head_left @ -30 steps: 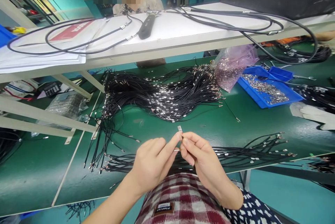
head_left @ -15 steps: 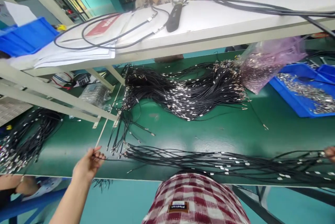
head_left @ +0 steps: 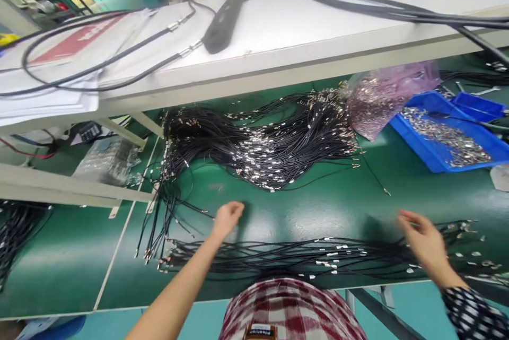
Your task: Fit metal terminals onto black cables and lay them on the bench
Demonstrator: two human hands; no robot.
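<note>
My left hand [head_left: 229,218] is over the green bench, between two groups of black cables. Its fingers are curled together, and no cable shows running from them. My right hand [head_left: 423,239] hangs above the right part of the front cable bundle [head_left: 286,258], fingers loosely apart with nothing visible in them. That bundle lies lengthwise along the bench's near edge, with white tags and metal ends. Behind it lies a larger heap of black cables [head_left: 258,149] with shiny metal terminals. Several cable ends [head_left: 159,234] hang together toward the front at its left.
A white shelf [head_left: 278,48] crosses above the bench, bearing looped cables and a black-handled tool [head_left: 225,22]. At right are a pink bag [head_left: 387,98] of metal parts and a blue bin [head_left: 421,146]. Shelf legs [head_left: 79,189] stand at left. Another person is behind the shelf.
My left hand has moved right from the far left, leaving the cable it pinched. My right hand has come inward from the right edge. The view has shifted right.
</note>
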